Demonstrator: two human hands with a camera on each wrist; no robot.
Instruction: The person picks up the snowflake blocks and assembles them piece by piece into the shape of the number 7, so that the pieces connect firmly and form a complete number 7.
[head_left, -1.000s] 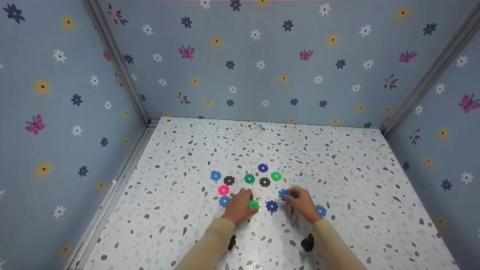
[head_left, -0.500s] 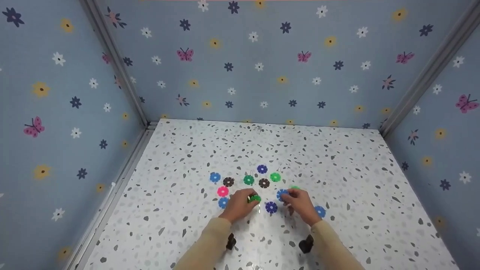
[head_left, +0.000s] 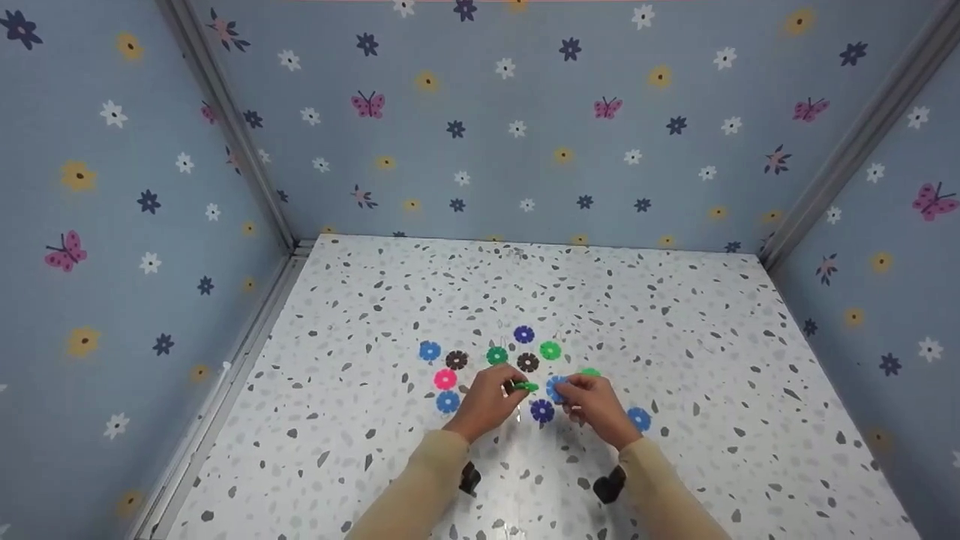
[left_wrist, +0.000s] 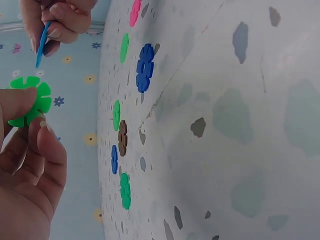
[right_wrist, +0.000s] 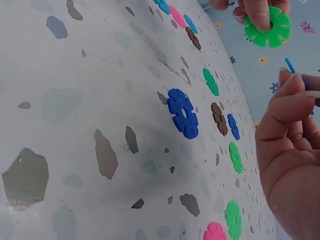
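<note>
My left hand point(head_left: 487, 401) pinches a bright green notched plastic disc point(left_wrist: 42, 97) between thumb and fingers, above the table. Facing it, my right hand point(head_left: 598, 405) pinches a light blue notched disc point(head_left: 556, 388); in the left wrist view this blue disc point(left_wrist: 42, 44) shows edge-on. A small gap separates the two discs. On the table below and between the hands lies a dark blue disc point(head_left: 542, 410). Just beyond the left hand is a darker green disc point(head_left: 496, 355), beside a brown disc point(head_left: 528, 362).
More discs lie flat around the hands: a pink one point(head_left: 445, 379) and a blue one point(head_left: 448, 402) at left, another blue one point(head_left: 639, 419) by the right wrist. A pink disc point(right_wrist: 215, 232) shows in the right wrist view. Patterned walls point(head_left: 480, 150) enclose the speckled table point(head_left: 675, 315).
My left hand has lifted the green disc off the table and moved it right and away from me, turning it edge-on. My right hand has brought the blue disc slightly left, closer to it.
</note>
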